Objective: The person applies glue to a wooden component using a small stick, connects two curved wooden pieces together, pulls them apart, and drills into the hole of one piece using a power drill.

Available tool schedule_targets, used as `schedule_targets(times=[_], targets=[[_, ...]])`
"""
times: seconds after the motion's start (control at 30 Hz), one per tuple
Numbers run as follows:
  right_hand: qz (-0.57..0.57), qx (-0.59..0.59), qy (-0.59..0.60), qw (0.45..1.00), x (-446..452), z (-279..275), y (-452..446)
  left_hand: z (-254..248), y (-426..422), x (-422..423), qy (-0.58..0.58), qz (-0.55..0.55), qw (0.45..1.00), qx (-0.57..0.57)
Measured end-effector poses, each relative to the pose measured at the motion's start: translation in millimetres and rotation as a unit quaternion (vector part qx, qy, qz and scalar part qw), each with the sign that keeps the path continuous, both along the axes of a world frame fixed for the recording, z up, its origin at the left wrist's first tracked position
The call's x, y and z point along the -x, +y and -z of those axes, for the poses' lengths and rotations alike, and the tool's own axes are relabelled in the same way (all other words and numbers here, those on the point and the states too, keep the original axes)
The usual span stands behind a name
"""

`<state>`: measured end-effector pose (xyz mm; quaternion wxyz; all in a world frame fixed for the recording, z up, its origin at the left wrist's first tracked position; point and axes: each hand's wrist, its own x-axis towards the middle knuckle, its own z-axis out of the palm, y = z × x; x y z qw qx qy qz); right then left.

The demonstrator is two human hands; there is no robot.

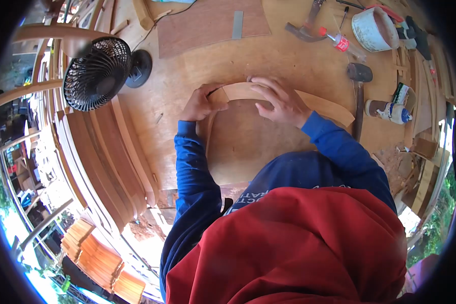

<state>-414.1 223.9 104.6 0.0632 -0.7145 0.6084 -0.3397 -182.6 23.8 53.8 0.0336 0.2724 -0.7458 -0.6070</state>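
A pale curved wooden piece lies across the workbench in front of me, arching from left to right. My left hand is closed around its left end, where a second, narrower wooden strip meets it and runs back toward me. Whether the two are fastened together cannot be seen. My right hand straddles the middle of the curved piece, with its fingers over the far edge and its thumb at the near edge. A rubber mallet rests just right of the piece's right end.
A black fan stands left on the workbench, beside stacked curved boards. Behind lie a plywood sheet, a claw hammer, a plastic bottle and a white bucket. A glue bottle lies right.
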Motion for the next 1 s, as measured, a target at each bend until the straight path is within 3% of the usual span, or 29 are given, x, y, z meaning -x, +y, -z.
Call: schedule_targets(times=[0.13, 0.27, 0.4, 0.5, 0.57, 0.8, 1.0], targets=[[0.141, -0.046, -0.011, 0.989, 40, -29, 83, -27, 21, 3, -0.065, -0.053, 0.985, 0.149], [0.276, -0.150, 0.034, 0.949, 76, -31, 165, -30, 55, -11, -0.124, -0.101, 0.924, 0.347], [0.302, -0.222, 0.004, 0.927, 93, -4, 207, -11, 82, -26, -0.172, -0.169, 0.861, 0.447], [0.283, -0.127, -0.040, 0.950, 106, 38, 212, 20, 86, -40, -0.138, -0.198, 0.859, 0.451], [0.267, -0.111, -0.043, 0.956, 111, 31, 210, 23, 84, -41, -0.156, -0.209, 0.853, 0.453], [0.238, -0.071, -0.130, 0.960, 118, -61, 203, 9, 82, -39, -0.198, -0.245, 0.849, 0.424], [0.125, 0.037, -0.039, 0.991, 112, -123, 182, 9, 87, -64, -0.195, -0.266, 0.829, 0.451]])
